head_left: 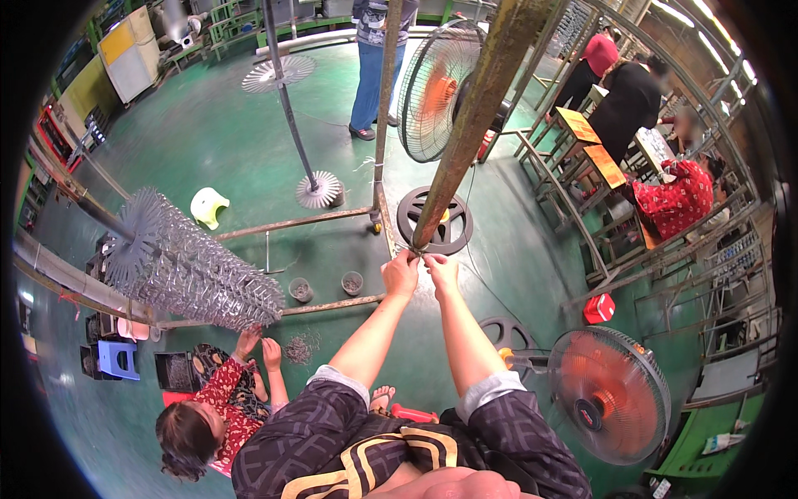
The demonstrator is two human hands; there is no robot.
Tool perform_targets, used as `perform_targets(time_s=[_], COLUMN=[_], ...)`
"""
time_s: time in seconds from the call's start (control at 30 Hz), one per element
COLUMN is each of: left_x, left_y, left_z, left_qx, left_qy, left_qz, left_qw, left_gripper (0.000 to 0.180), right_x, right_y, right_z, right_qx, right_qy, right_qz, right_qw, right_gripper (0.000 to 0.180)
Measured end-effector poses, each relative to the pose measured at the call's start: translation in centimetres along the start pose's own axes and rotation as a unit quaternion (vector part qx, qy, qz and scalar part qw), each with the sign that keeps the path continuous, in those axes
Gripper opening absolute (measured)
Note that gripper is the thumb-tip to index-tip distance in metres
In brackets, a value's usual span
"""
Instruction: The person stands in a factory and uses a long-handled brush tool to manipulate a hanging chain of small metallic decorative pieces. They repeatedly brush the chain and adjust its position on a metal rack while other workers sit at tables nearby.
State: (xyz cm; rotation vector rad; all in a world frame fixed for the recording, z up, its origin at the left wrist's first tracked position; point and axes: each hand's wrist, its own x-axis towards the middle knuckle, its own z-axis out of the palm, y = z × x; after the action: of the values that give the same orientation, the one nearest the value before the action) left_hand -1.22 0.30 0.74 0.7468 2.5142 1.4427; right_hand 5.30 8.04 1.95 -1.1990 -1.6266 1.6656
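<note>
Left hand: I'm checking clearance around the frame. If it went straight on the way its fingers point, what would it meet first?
The left hand points up and slightly right at the rusty slanted pole; its fingers look already at the wire tie on it, so that comes first, though depth is unclear.

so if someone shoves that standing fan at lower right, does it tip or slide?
The fan looks top-heavy: a wide orange-bladed cage head on a thin pole, so a push high up would probably tip it. Its round dark base looks flat and heavy, so a low push more likely slides it on the smooth green floor. The wire cage would likely flex, not break.
</note>
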Motion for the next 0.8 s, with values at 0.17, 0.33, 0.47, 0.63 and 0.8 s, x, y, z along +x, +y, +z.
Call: perform_targets(time_s=[0.17, 0.33, 0.47, 0.63, 0.8], left_x=[-0.7, -3.1, -9.0, -22.5, -36.4], left_y=[0.2, -2.5, -7.2, -10.7, -11.5], left_z=[-1.1, -3.6, -5.5, -7.0, -7.6], left_qx=[-0.033, -0.055, -0.052, 0.054, 0.184], left_qy=[0.008, 0.061, 0.006, -0.221, -0.511], left_qz=[-0.005, 0.067, 0.052, -0.007, 0.083], left_qw=[0.999, 0.994, 0.997, 0.974, 0.836], left_gripper=[0.016, 0.018, 0.011, 0.012, 0.018], right_x=[-4.8, -14.0, -23.3, -35.7, -51.1], right_y=[1.1, 5.0, 5.9, 9.8, 14.2], right_z=[-5.4, -14.3, -20.2, -26.6, -32.0], right_qx=[-0.125, -0.207, -0.208, -0.141, -0.173], right_qy=[-0.056, -0.124, -0.098, 0.001, 0.111], right_qz=[0.055, 0.090, 0.177, 0.185, 0.174], right_qw=[0.989, 0.966, 0.957, 0.973, 0.963], right_gripper=[0.022, 0.025, 0.025, 0.028, 0.027])
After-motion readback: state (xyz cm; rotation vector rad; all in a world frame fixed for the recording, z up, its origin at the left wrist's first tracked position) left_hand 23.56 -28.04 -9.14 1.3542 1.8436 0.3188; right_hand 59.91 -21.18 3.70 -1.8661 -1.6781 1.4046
